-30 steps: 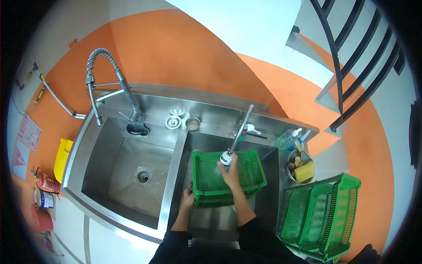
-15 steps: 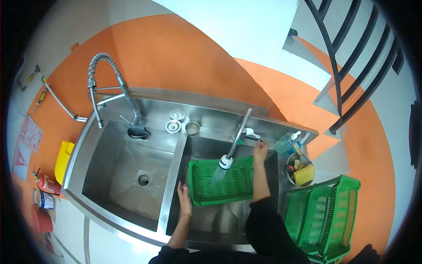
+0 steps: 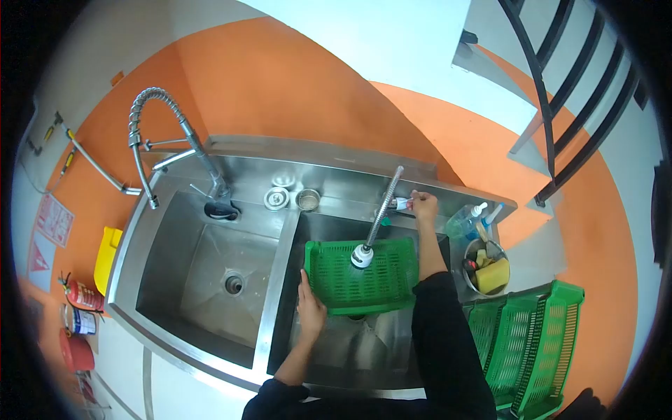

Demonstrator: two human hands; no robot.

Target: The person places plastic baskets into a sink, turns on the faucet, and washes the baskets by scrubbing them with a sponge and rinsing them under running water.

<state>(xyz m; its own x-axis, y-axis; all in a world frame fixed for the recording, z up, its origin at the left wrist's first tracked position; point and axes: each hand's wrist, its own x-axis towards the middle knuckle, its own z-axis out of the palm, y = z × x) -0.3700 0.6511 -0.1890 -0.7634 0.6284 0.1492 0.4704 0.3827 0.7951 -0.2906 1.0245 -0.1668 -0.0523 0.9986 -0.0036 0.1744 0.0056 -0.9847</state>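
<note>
A green plastic basket (image 3: 360,297) with a slotted bottom is in the right sink basin, beneath a flexible tap (image 3: 362,256) with a white head. My left hand (image 3: 311,311) grips the basket's lower left corner, some fingers hidden against its side. Beyond the basket, my right hand (image 3: 425,206) is closed around the tap's handle (image 3: 401,204) at the back ledge; the fingers cover part of it.
On the right stand a bowl of sponges (image 3: 493,277), a pump bottle (image 3: 462,222) and more green baskets (image 3: 539,350). The left basin (image 3: 217,280) has a tall spring faucet (image 3: 189,133). Two round drain strainers (image 3: 276,199) lie on the back ledge.
My right hand has left the basket's right side and reached the tap handle. My left hand has come against the basket's corner. The stream under the tap head looks fainter.
</note>
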